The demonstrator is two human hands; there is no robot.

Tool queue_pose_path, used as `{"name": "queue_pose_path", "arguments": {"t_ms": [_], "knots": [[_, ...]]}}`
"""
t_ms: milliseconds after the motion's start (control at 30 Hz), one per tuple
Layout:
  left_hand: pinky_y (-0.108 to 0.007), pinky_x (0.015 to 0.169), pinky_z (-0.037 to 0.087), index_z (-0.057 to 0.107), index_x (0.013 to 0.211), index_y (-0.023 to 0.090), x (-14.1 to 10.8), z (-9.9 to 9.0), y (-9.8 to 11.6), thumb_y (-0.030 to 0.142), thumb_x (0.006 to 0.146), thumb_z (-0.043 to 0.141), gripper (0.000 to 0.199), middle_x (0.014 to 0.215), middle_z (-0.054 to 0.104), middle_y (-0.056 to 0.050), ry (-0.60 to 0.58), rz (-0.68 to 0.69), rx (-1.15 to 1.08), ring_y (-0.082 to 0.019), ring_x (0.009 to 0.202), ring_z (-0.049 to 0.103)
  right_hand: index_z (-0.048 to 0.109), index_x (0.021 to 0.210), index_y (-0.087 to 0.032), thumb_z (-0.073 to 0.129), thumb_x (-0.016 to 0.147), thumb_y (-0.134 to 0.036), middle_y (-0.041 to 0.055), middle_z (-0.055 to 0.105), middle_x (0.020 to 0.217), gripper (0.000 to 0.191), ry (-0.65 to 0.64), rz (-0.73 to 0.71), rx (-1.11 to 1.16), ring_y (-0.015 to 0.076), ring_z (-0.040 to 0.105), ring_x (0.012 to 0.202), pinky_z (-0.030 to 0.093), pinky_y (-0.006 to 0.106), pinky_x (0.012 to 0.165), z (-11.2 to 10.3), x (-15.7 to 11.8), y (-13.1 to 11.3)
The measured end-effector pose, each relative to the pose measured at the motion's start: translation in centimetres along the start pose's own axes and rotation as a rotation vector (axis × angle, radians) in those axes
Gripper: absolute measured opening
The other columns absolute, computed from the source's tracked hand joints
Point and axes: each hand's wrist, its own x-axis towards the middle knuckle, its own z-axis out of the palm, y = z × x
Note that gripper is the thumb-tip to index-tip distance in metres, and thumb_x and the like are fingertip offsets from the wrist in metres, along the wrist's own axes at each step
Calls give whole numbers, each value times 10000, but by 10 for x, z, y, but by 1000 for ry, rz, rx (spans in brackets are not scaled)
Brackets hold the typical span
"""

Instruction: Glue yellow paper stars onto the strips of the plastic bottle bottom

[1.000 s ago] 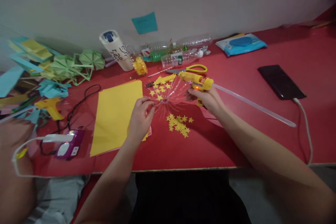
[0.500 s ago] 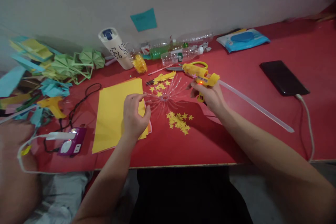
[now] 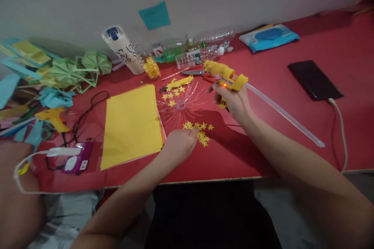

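Note:
My right hand (image 3: 235, 101) is wrapped round a yellow hot glue gun (image 3: 223, 73) with a lit orange light. A long clear glue stick (image 3: 286, 114) pokes out of its back, and its nozzle points left, above the table. My left hand (image 3: 181, 144) reaches to a small pile of yellow paper stars (image 3: 203, 139), its fingers drawn together at the pile's left side; whatever lies between the fingertips is hidden. Between the hands and farther back lies a clear plastic piece cut into thin spreading strips (image 3: 181, 106). More yellow stars (image 3: 172, 95) lie behind it.
Yellow paper sheets (image 3: 131, 124) lie left of the strips. Behind are a yellow cutter (image 3: 179, 82), scissors (image 3: 194, 72), plastic bottles (image 3: 198, 56) and a white tumbler (image 3: 124, 52). A phone (image 3: 315, 79) charges at right. At left are a purple power adapter (image 3: 77, 157) and another person's arm (image 3: 19, 186).
My left hand has moved right and toward me, from beside the plastic strips to the star pile, and its fingers have closed together. The right hand still holds the glue gun, almost unmoved.

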Motion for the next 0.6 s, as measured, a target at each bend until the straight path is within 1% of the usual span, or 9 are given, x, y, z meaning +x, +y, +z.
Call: {"name": "queue_pose_path", "arguments": {"t_ms": [100, 233, 367, 500, 600], "knots": [[-315, 634, 489, 641, 1018, 153, 3, -1, 3, 221, 948, 473, 194, 820, 735, -92, -3, -77, -51, -227, 726, 699, 603, 707, -214, 630, 746, -359, -49, 558, 502, 153, -7, -2, 0, 89, 476, 439, 375, 268, 483, 0, -2, -2], [-298, 635, 475, 613, 1006, 170, 5, -4, 3, 237, 936, 492, 155, 836, 742, -77, -43, -125, -68, -224, 756, 705, 585, 688, -215, 630, 751, -370, -51, 551, 506, 174, -11, 9, -5, 87, 474, 440, 388, 273, 497, 1, -2, -2], [-300, 623, 459, 596, 977, 176, 4, -6, 3, 237, 930, 506, 118, 809, 736, -64, -73, -171, -116, -224, 732, 698, 572, 683, -218, 643, 735, -384, -44, 556, 512, 188, -10, -2, 13, 93, 481, 450, 382, 271, 493, 1, -2, -2], [-281, 605, 440, 603, 883, 200, 2, -7, 2, 224, 911, 532, 80, 768, 723, -32, -35, -183, -197, -196, 685, 678, 589, 686, -222, 638, 722, -405, -55, 539, 477, 194, -10, 26, -3, 94, 474, 453, 383, 266, 498, 1, -2, -4], [-274, 591, 440, 619, 843, 208, 0, -8, -1, 241, 904, 543, 103, 737, 718, -16, -11, -190, -258, -188, 665, 670, 589, 690, -221, 641, 718, -423, -58, 546, 488, 210, -7, 26, -9, 89, 474, 452, 388, 267, 497, 0, -3, -4]]}}
